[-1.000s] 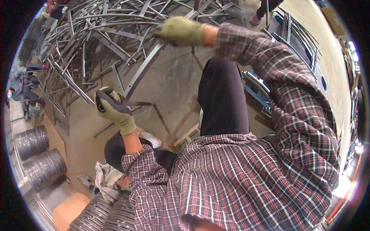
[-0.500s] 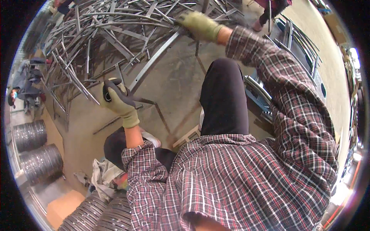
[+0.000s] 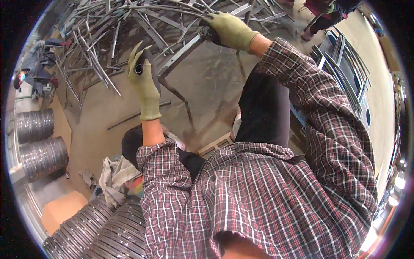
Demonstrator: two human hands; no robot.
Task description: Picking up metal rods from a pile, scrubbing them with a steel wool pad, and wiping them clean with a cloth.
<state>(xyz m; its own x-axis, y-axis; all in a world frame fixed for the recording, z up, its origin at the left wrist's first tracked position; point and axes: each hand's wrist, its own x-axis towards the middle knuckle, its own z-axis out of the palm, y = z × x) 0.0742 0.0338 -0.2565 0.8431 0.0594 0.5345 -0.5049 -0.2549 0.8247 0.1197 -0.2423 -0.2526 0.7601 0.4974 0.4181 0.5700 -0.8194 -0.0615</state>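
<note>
My left hand, in a pale green glove with dark coating, is raised with some fingers stretched up. Between its thumb and fingers sits a small dark round thing with a pale rim, whose kind I cannot make out. My right hand, gloved alike, reaches farther out and curls over a dark, rough-looking wad at the upper end of a flat grey metal bar. That bar slants down toward my left hand, with thin dark legs under its lower end. My right fingertips are partly hidden.
A large tangle of metal rods and strips spreads across the far side. More curved metal pieces lie at the right, near another person's leg. Black ribbed coils stand at the left, beside cardboard and a crumpled grey cloth.
My left hand has risen away from me and its fingers have straightened. My right hand, blurred before, now shows sharply at the bar's upper end. The view has shifted slightly.
</note>
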